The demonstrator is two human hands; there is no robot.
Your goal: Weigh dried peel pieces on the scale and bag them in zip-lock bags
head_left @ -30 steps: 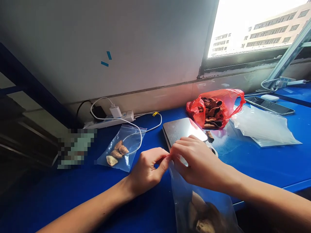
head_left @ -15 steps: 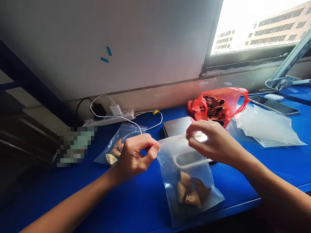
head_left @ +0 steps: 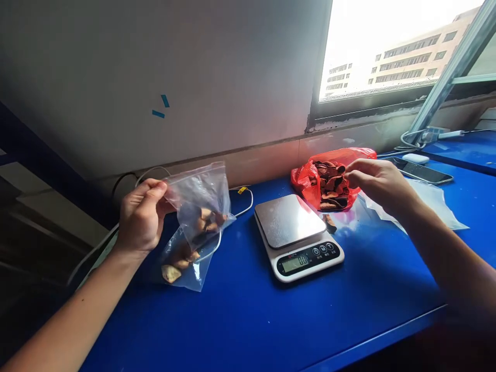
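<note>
My left hand (head_left: 141,217) pinches the top edge of a clear zip bag (head_left: 201,188), which hangs tilted with several pale brown dried pieces (head_left: 207,219) at its bottom. Behind and below it, a second clear zip bag (head_left: 197,274) with similar pieces lies on the blue table. My right hand (head_left: 382,183) is at the right side of a red plastic bag (head_left: 306,178) full of dark reddish-brown dried slices (head_left: 331,183). Its fingers are curled together; whether they grip anything is hidden. Between the hands stands a kitchen scale (head_left: 290,222), with 0.0 on its display and its plate bare.
One loose dark slice (head_left: 329,223) lies beside the scale. A stack of clear bags (head_left: 437,206) is partly behind my right arm. Farther back are a phone (head_left: 422,170), a white case (head_left: 416,158) and cables. A white cable (head_left: 248,206) runs along the wall.
My right hand has let go of the zip bag and moved to the red bag. My left hand has carried the zip bag left, over the other one, uncovering the scale.
</note>
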